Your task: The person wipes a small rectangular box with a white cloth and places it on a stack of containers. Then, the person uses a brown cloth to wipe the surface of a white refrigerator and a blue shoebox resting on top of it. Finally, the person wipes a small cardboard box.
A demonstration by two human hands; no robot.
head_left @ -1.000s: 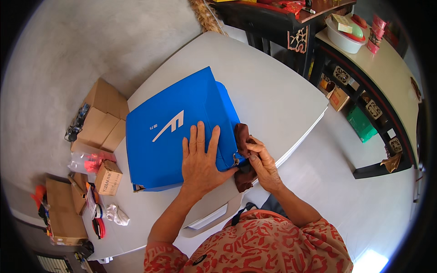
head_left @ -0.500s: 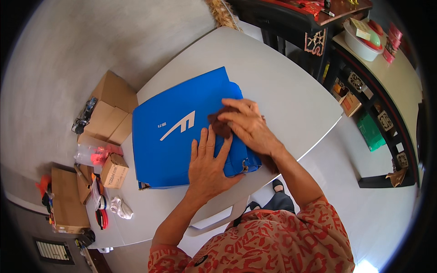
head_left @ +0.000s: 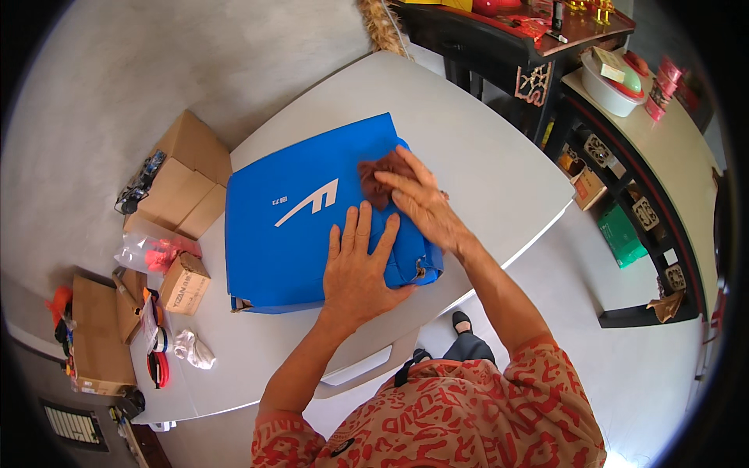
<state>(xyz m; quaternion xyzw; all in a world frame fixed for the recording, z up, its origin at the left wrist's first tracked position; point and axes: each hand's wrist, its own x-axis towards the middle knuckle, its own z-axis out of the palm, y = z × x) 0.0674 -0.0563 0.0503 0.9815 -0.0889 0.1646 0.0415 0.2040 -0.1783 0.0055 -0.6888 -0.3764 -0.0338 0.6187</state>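
A blue cardboard box (head_left: 273,257) with a white slanted logo lies flat on the white table (head_left: 468,132). Its near corners look torn and worn. My left hand (head_left: 360,269) rests on the lid with fingers spread, pressing on its near right part. Under the fingers of my right hand (head_left: 421,199) is a crumpled dark brown cloth (head_left: 378,178), held against the lid's right side. Part of the cloth is hidden beneath that hand.
Along the table's left side stand a brown carton (head_left: 183,175), a clear bag with pink things (head_left: 156,248), a small carton (head_left: 186,283), a white crumpled cloth (head_left: 193,349) and a larger carton (head_left: 101,335). A dark shelf unit (head_left: 647,210) stands at right.
My right hand has slid the brown cloth slightly away from me across the lid. My left hand stays on the box. The whole view has shifted a little.
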